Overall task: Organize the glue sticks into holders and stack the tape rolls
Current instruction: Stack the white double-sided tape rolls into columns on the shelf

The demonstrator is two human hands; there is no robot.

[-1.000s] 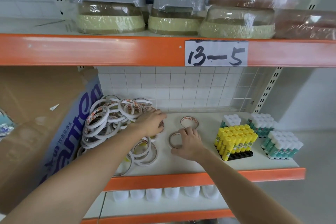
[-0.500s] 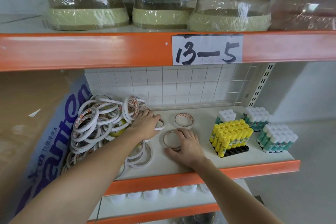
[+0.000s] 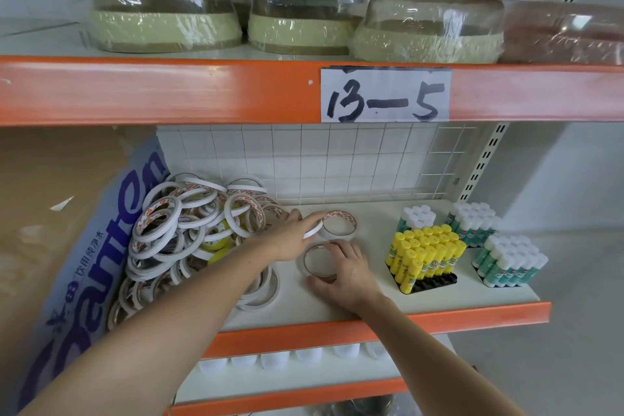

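Both hands in the tape rolls on the white shelf (image 3: 371, 306), glue sticks parked off to the right.

The left hand (image 3: 290, 240) has its fingers pinching a thin white tape roll (image 3: 313, 229), tilted, its edge right at the rim of a wider tape roll (image 3: 338, 223) lying flat toward the back. The right hand (image 3: 344, 272) has its fingers curled around the rim of another flat roll (image 3: 315, 262) nearer the front edge. A big messy pile of tape rolls (image 3: 189, 230) sits on the left, leaning on a cardboard box (image 3: 67, 246) with blue lettering. The yellow glue sticks (image 3: 423, 252) stand upright in a black holder (image 3: 434, 282), with white-capped green glue sticks (image 3: 510, 262) in clusters just beside and behind them. Handwritten label (image 3: 385, 94) on the orange beam above says 13-5.
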